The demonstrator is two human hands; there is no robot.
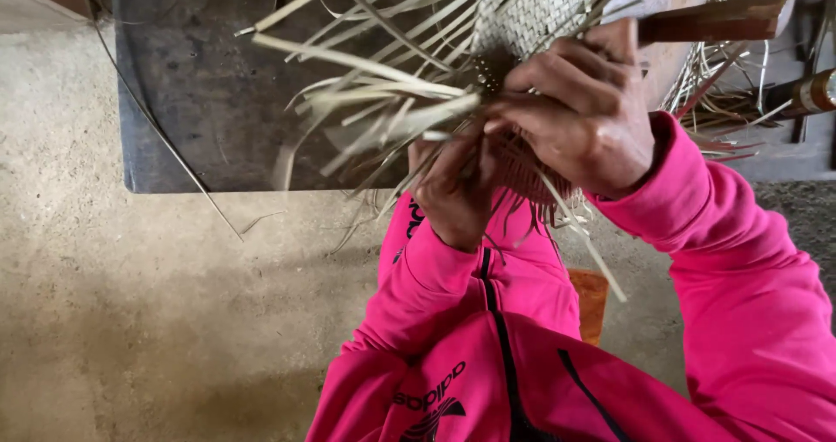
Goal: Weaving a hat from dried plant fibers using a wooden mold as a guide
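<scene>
Woven basket piece [531, 15] held up in front of the chest, over the near edge of the dark desk [200, 85]. Long axis runs near-to-far; woven end points far, toward the top of view. Pale flat strips, tight checker weave, darker and reddish at the near rim. Loose strips [374, 94] fan out left.

Left hand [453, 189]: fingers curled under the weave, pinching strips. Right hand [583, 111]: closed over the rim, fingers pressing strips down.

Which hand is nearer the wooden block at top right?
Right. The right hand grips the woven piece just below the wooden block; the left hand is lower and farther left.
</scene>
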